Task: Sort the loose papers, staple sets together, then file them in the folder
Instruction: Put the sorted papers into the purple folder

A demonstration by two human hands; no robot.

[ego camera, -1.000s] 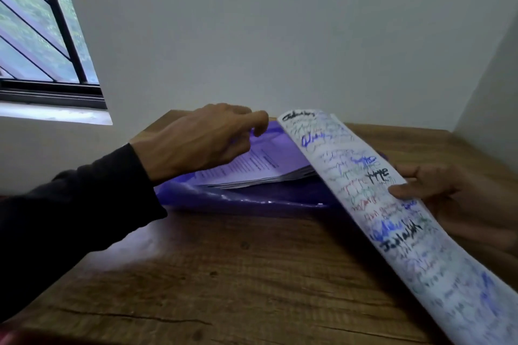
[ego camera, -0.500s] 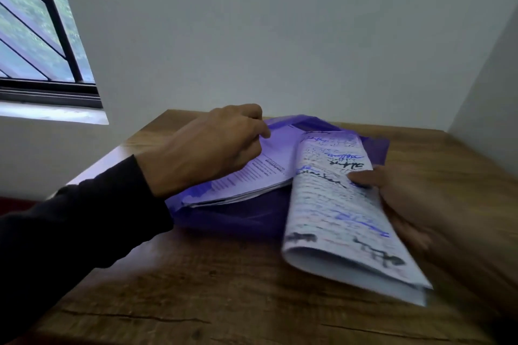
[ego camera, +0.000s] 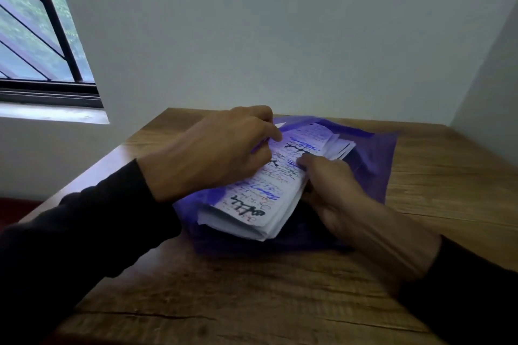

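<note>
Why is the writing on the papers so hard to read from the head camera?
Head view: dim, with daylight only from the window at far left, so the hands shade the papers; the see-through purple folder tints them violet; the right hand is slightly blurred; the wide lens bends the table edges and walls.

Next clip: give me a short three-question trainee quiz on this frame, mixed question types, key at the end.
1. True or false: the handwritten papers lie on the purple folder.
2. Which hand grips the papers' right edge? A) left hand B) right hand
3. Fill in: the folder rests on a wooden ____.

Key: 1 true; 2 B; 3 table.
</note>
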